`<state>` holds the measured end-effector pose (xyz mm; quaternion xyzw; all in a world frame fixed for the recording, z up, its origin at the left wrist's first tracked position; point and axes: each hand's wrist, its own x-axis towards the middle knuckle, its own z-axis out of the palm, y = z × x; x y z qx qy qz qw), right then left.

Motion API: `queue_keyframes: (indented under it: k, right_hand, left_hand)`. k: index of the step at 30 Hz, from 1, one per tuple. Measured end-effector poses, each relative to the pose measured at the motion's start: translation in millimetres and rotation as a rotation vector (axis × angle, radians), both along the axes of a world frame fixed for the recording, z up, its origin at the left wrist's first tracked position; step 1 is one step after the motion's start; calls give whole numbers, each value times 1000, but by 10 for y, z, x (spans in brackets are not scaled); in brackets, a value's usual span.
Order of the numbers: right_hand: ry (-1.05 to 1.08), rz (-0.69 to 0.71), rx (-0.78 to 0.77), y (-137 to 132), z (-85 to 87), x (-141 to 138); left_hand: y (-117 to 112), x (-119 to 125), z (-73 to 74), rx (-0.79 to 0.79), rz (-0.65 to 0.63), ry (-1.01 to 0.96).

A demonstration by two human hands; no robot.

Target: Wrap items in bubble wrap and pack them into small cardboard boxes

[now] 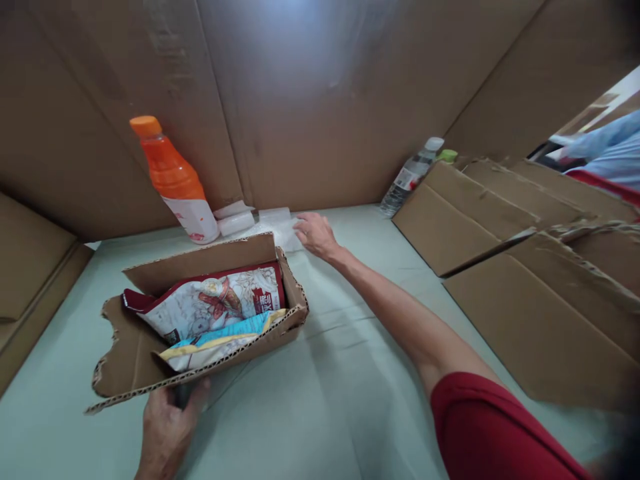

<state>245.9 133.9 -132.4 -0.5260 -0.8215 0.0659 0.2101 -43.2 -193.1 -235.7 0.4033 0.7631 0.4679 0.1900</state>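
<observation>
- Two food bags, a red-and-white bag [215,300] and a blue-and-yellow bag [225,340], lie lengthwise in an open-topped carton [130,360]. Red-and-white on the far side, blue-and-yellow on the near side, partly overlapping; probably laid this way because the carton is narrow.
- Carton sits left of centre, in front of the body, top facing up and ragged flap toward the left; this presumably keeps the bags in and easy to see.
- Orange bottle [185,193] stands at the back by the cardboard wall [325,100]; clear bottle [407,180] also at the back, beside the cartons on the right [540,320]. Likely put there to be out of the arms' way.
- Clear plastic packaging [237,223] lies on the surface [350,400] behind the carton, within reach of the right arm.
- Left grip [167,423]: at the carton's near wall, fingers partly bent and running out of sight beneath it, perhaps as a steadying hold. Dark patch between thumb and fingers, not identified; cannot tell whether it clasps carton or some dark item.
- Right grip [317,237]: loosely curled, fingertips at the packaging's right edge. Whether any plastic is pinched: cannot tell.
</observation>
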Motion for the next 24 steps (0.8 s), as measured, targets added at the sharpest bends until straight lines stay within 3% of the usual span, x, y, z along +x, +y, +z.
queue_keyframes:
  k: [3,6,10,12,15,18,20,22,24]
  right_hand:
    - [314,-61,93,22,100,101]
    - [793,-90,124,-179,333,436]
    - [1164,-150,-129,-726,646,848]
    - [1207,-176,-277,-1064,739,946]
    - [1177,-179,-387,-1570,833,990]
    - [1122,-118,-529,-2017,950,978]
    - [1076,-62,-618,-2264,1046,943]
    - [1038,-4,-665,-2474,1131,881]
    - [1006,57,-681,-2661,1179,796]
  left_hand:
    - [19,47,76,-59,31,-1]
    - [44,87,124,-41,-4,-40]
    - [124,69,124,19,-63,-62]
    - [157,59,178,40,-108,-70]
    - [56,103,399,79,-105,4]
    - [-298,260,681,223,22,181]
    - [-594,432,817,309,28,239]
    - [-843,648,892,319,-124,185]
    - [-992,884,934,246,-368,30]
